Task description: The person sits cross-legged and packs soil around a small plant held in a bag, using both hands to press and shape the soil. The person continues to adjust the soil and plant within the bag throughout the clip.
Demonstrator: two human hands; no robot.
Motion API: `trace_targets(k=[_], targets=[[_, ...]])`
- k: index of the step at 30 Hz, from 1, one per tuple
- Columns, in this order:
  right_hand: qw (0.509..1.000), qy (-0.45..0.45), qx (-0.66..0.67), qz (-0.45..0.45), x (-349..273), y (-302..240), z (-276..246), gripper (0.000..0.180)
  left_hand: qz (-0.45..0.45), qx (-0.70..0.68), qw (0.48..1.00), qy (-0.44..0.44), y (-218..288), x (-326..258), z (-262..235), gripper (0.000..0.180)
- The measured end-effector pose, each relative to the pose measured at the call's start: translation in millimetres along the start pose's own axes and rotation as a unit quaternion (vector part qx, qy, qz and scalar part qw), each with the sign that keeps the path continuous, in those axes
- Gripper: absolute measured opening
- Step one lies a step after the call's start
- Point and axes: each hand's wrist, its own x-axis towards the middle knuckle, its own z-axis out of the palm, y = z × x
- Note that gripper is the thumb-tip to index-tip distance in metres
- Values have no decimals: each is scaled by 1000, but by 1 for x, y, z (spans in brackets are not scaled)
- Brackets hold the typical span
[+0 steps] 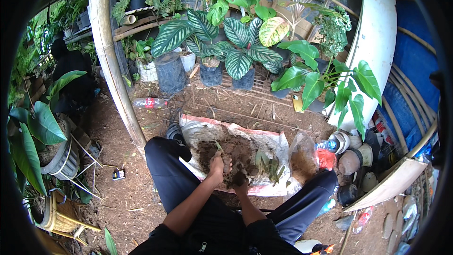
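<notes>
I sit with my legs around a white sack [188, 125] spread on the ground, heaped with dark soil [238, 148]. My left hand [218, 165] is closed around a small plant [218, 146], whose green leaf tip sticks up above the fingers. Just to its right and nearer me, my right hand [240, 186] reaches down at the soil's near edge. Its fingers look dark with soil and blend into it, so their grip does not show. Several cut plants with drooping leaves [268, 166] lie on the sack's right part.
A clear plastic bag of brown material [302, 160] stands right of the sack. Farther right are stacked pots [350, 161] and a board [384, 184]. Potted striped-leaf plants [238, 49] line the far side. A bamboo post [109, 52] rises at left; a plastic bottle [150, 103] lies near it.
</notes>
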Motion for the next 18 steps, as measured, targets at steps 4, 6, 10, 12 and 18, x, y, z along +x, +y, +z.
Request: trace_targets(k=[4,6,10,12,18], targets=[[999,22,31,0,9,12,9,85,-4,-1,1000,-11,1,2,-2,37],[999,32,23,-31,11,14,11,84,-4,-3,1000,-11,0,2,-2,37],[999,17,30,12,9,9,6,89,-7,-4,1000,-11,0,2,-2,36],[999,2,36,-11,7,6,5,94,-7,-2,1000,-9,0,2,-2,36],[1000,-4,-12,11,7,8,9,105,-11,-3,1000,-9,-2,3,-2,37]])
